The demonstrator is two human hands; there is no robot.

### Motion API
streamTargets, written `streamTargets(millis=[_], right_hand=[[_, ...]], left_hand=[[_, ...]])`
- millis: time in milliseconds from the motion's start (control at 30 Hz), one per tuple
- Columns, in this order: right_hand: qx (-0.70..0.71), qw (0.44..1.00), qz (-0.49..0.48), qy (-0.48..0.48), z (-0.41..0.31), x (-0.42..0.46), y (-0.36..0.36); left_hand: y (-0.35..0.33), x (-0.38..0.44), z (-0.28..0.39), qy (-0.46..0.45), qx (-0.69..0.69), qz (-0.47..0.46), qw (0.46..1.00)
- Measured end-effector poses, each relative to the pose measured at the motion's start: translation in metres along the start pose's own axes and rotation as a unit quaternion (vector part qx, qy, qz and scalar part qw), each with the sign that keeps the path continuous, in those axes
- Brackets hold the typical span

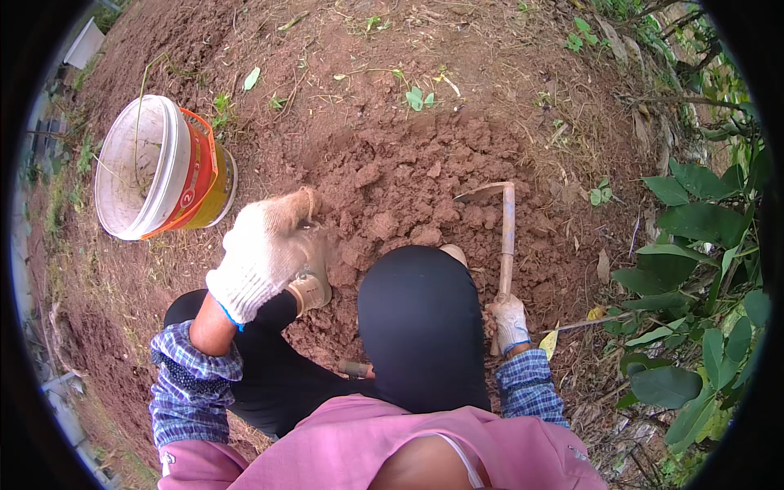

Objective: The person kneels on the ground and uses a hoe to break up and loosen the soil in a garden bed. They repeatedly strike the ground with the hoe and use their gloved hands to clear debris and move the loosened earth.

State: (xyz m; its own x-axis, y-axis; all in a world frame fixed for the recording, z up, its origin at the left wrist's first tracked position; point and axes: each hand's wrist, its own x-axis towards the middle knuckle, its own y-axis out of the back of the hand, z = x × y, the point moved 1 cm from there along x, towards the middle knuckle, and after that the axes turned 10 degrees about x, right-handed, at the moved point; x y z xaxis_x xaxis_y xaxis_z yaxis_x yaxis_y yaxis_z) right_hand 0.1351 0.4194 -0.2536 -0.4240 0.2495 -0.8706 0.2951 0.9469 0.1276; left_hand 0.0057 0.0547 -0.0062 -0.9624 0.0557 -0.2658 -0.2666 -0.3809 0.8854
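Observation:
My left hand (263, 251), in a white knit work glove, is raised over the soil in front of my left shoe (313, 291). Its fingers are bent, and whether anything is between them cannot be made out. My right hand (509, 321), gloved too, grips the wooden handle of a short hoe (507, 239) beside my right knee. The hoe's metal blade points left and rests on the loosened reddish-brown soil (392, 184). A white plastic bucket (165, 168) with an orange handle and a red and yellow label lies tilted at the left, with thin stems in it.
Leafy green plants (698, 245) crowd the right side, with dry stalks and leaves at their foot. A few small seedlings (419, 98) stand in the ground ahead. A white container (84, 44) is at the far upper left.

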Motion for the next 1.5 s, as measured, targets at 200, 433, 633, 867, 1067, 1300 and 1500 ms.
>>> streamTargets(millis=[200, 433, 633, 867, 1067, 1300, 1500], right_hand=[[0.016, 0.971, 0.061, 0.233, -0.047, -0.001, 0.002], [-0.373, 0.894, 0.093, 0.23, 0.03, 0.006, -0.018], [-0.37, 0.918, 0.051, 0.129, 0.006, -0.019, -0.019], [0.231, 0.95, 0.014, 0.207, -0.073, -0.009, -0.008], [0.057, 0.992, 0.075, 0.079, -0.058, 0.057, -0.021], [-0.21, 0.95, 0.12, 0.195, -0.043, 0.028, -0.056], [-0.23, 0.928, 0.053, 0.287, -0.105, 0.128, -0.124]], left_hand=[[-0.001, 0.002, 0.005, 0.004, -0.003, 0.005, 1.0], [-0.004, 0.005, -0.007, -0.012, -0.011, 0.032, 0.999], [-0.003, 0.002, -0.002, 0.017, -0.005, 0.011, 1.0], [-0.004, 0.006, -0.002, -0.009, -0.035, 0.012, 0.999], [-0.003, 0.002, 0.001, -0.009, -0.01, 0.019, 1.0], [0.005, 0.0, 0.015, -0.045, -0.026, 0.028, 0.998], [0.003, 0.01, 0.014, -0.044, -0.049, 0.012, 0.998]])
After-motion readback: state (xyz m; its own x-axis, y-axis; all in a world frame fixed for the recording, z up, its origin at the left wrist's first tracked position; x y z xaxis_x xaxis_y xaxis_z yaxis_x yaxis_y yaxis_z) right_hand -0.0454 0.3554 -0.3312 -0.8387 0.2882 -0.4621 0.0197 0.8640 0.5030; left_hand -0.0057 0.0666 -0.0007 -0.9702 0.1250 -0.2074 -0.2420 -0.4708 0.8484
